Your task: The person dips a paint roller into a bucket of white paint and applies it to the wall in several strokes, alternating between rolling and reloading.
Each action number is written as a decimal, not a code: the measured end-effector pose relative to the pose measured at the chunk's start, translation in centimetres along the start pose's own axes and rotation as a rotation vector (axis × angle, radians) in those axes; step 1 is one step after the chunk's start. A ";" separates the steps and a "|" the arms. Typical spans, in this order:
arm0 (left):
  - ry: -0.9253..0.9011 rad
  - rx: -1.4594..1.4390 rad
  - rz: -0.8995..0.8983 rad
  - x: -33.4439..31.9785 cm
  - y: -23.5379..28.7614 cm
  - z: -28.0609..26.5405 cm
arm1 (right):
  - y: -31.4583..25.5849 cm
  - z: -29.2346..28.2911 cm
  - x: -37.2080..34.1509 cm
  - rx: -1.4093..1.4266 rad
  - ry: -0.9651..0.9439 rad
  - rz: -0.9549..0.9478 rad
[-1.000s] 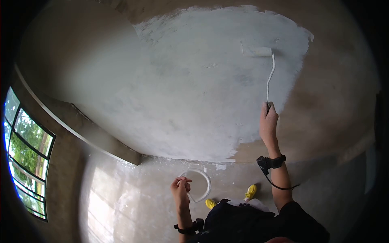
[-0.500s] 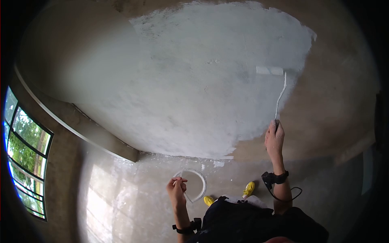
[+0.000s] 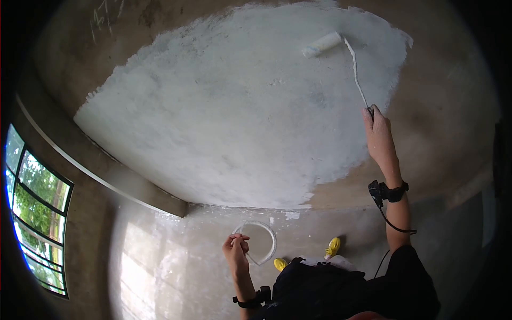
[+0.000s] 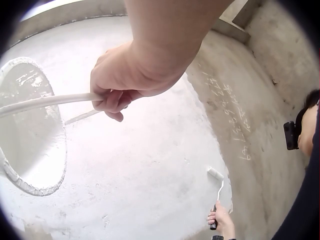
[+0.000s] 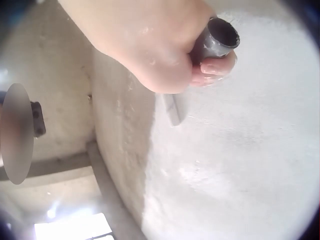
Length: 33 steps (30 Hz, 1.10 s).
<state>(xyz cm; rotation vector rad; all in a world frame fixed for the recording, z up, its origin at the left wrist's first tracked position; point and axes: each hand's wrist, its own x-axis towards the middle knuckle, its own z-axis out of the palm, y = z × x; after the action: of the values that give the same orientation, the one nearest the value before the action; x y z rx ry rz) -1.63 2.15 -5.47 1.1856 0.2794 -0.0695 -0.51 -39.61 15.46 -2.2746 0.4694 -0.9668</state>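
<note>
Black roller handle (image 5: 204, 49) within right fingers (image 5: 218, 65)

Blk top (image 3: 320, 293), short sleeve (image 3: 410, 272) well behind the R hand (image 3: 380, 137). Just behind that hand, blk wrist strap (image 3: 396, 193) w/ small boxy blk cam (image 3: 376, 191), thin blk cable (image 3: 396, 228) trailing off it. Similar blk band (image 3: 246, 303) + blk unit (image 3: 263, 294) behind the L hand (image 3: 236, 252). Yellow shoes (image 3: 333, 246) right of L hand, pale trousers (image 3: 341, 262) (mostly hidden). Pale flecks (image 5: 151, 61) on R hand.
</note>
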 end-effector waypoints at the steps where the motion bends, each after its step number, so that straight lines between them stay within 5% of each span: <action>1: 0.005 0.007 -0.006 0.1 0.1 0.0 | 0.9 0.5 -0.6 -0.001 -0.003 -0.004; 9: 0.007 0.029 -0.024 0.5 1.0 -0.3 | 5.8 3.1 -6.8 -0.015 0.067 0.235; 20: 0.033 0.015 0.002 0.5 0.7 -1.0 | 2.9 7.0 -5.3 0.118 0.294 0.098; 25: 0.056 -0.026 -0.012 0.3 1.4 -0.5 | 4.9 9.2 -8.0 0.070 0.349 0.212; 33: 0.000 0.013 -0.015 0.1 0.7 -0.1 | 1.3 6.6 -4.2 0.051 0.347 0.165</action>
<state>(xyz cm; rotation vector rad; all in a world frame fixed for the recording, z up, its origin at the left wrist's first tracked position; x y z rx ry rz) -1.38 2.54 -4.91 1.1960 0.2885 -0.0842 1.43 -35.75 8.84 -1.9912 0.7575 -1.2758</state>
